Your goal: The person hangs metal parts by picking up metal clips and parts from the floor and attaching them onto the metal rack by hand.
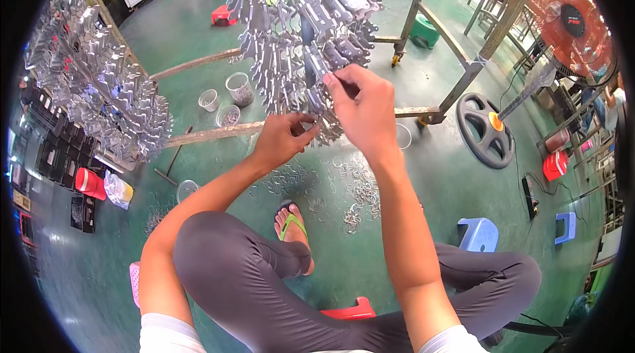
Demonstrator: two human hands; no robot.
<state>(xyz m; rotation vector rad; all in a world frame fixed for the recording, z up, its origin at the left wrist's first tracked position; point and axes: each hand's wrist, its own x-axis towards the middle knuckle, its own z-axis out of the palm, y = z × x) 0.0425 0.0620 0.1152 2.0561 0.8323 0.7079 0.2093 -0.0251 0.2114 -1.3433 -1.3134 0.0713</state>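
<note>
A tall hanging cluster of grey metal brackets (264, 42) fills the top middle of the head view. My right hand (370, 112) is closed at its lower right side, thumb and index finger pinching one of the grey metal brackets (315, 62). Lower and to the left, my left hand (281, 140) is at the bottom of the cluster, its thumb and fingers pinched together. Whatever is between those fingertips is too small to make out. On the floor below lie loose curved metal hooks (360, 197), scattered in piles.
Another bracket cluster (106, 82) hangs at left. Clear tubs (239, 90) of small pieces stand behind the frame's lower bar (218, 135). To the right are a fan (570, 21) on a round base (486, 129) and a blue stool (477, 234). A red stool (354, 310) is beneath me.
</note>
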